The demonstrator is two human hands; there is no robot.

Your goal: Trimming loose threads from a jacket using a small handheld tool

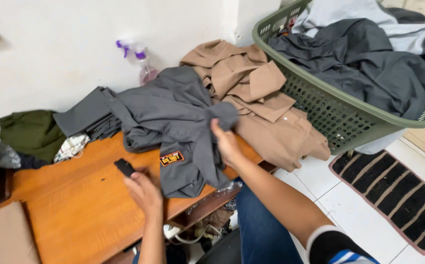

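Our L hand (pixel 144 191) pinches a small black thing (pixel 124 167) over the wooden table (pixel 75 205). Grey shirt (pixel 178 127) lies just right of it; our R hand (pixel 226 143) clamps its bunched cloth, w/ tan shirt (pixel 251 98) & green basket (pixel 330 112) beyond.

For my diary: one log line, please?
left hand: holds small black thing | right hand: grips grey shirt | on wooden table

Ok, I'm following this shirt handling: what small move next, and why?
Probably lift the right hand to draw the grey shirt clear, since it pinches bunched fabric while the shirt sprawls crumpled over the wooden table; the left hand holds a small black object.
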